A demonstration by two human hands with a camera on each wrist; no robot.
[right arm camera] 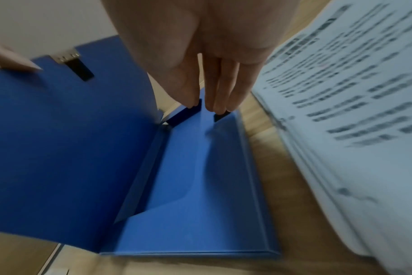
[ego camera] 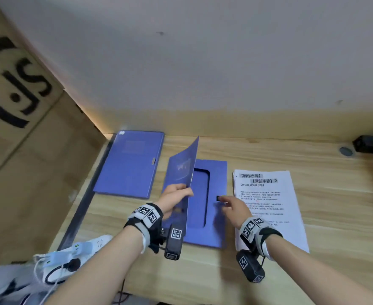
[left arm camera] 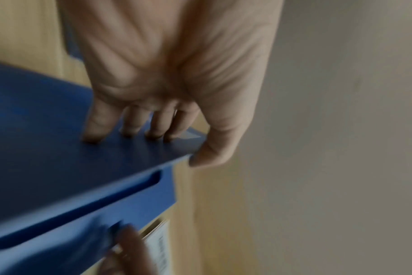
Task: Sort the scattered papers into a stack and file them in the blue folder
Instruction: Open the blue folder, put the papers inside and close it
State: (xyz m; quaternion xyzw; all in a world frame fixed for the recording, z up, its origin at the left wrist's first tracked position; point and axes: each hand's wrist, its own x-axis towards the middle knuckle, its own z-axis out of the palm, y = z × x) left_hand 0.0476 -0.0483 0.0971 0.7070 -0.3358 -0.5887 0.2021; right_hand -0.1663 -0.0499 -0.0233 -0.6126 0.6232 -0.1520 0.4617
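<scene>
Wooden desk [ego camera: 269, 271] (pale wall [ego camera: 203, 62] behind)

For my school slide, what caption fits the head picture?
Left hand lifts the folder cover beside stacked papers.

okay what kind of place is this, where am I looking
Probably a small office or home desk corner: a wooden desk against a plain wall, blue folders beside a stack of printed papers, and a power strip with cables at the edge.
</scene>
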